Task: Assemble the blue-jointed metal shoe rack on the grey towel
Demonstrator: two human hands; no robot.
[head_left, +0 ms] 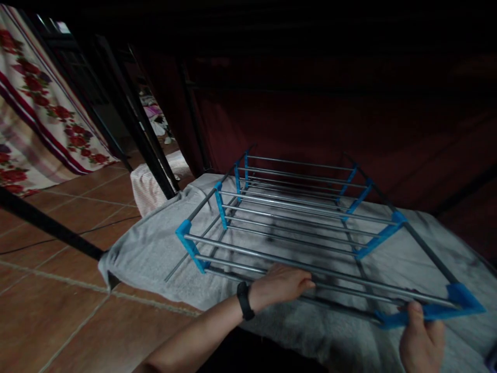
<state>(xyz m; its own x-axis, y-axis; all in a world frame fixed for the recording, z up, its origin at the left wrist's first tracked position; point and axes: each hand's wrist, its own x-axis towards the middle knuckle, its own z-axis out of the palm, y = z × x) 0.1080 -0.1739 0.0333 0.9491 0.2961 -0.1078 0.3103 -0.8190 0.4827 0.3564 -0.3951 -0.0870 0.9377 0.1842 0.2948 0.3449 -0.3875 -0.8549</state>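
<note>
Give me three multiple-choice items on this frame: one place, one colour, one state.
1. Where does the metal rack lie?
A. on a grey towel
B. on bare tiles
C. on a chair

2. What colour are the rack's plastic brackets?
A. red
B. blue
C. yellow

3. What is the right hand doing?
A. hanging free
B. lying flat on the floor
C. gripping the rack's near corner bracket

Key: 1 A, the grey towel is spread under the rack on the tile floor. 2 B, every bracket shows bright blue. 3 C, its fingers close on the corner bracket, while the left hand rests on the near rods.
</note>
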